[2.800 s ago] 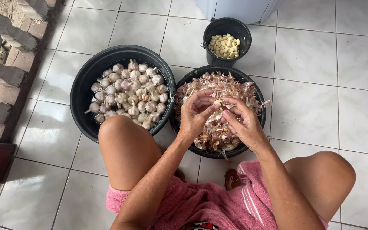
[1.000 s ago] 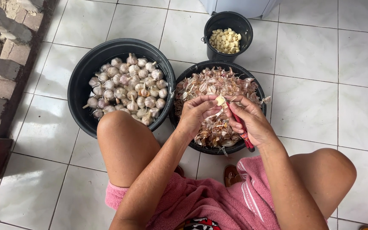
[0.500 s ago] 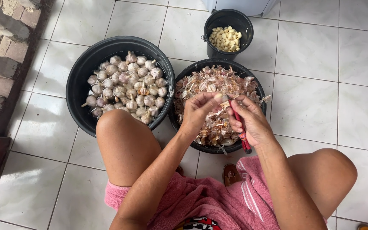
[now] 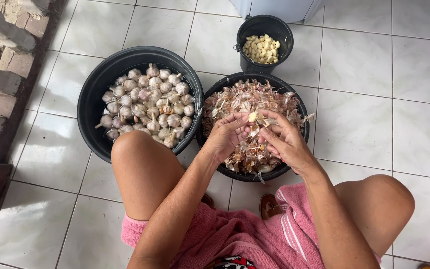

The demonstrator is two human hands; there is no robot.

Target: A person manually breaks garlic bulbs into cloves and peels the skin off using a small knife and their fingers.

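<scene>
1. The garlic clove [image 4: 252,117] sits pinched between the fingertips of both your hands, pale and partly peeled, held above the skins.
2. Your left hand [image 4: 226,137] curls closed around the clove from its own side, thumb and fingers pressing it.
3. Your right hand [image 4: 283,141] is also closed, its fingertips meeting the clove; whether it grips anything else you cannot tell.
4. Directly under both hands is the black basin of garlic skins [image 4: 294,102], heaped with papery peelings.
5. Beyond your left hand, just beside that basin, stands the larger black tub of whole garlic bulbs [image 4: 95,89].
6. Ahead of your right hand, past the skins, a small black bucket of peeled cloves [image 4: 269,27] rests on the white tiled floor [image 4: 374,114].
</scene>
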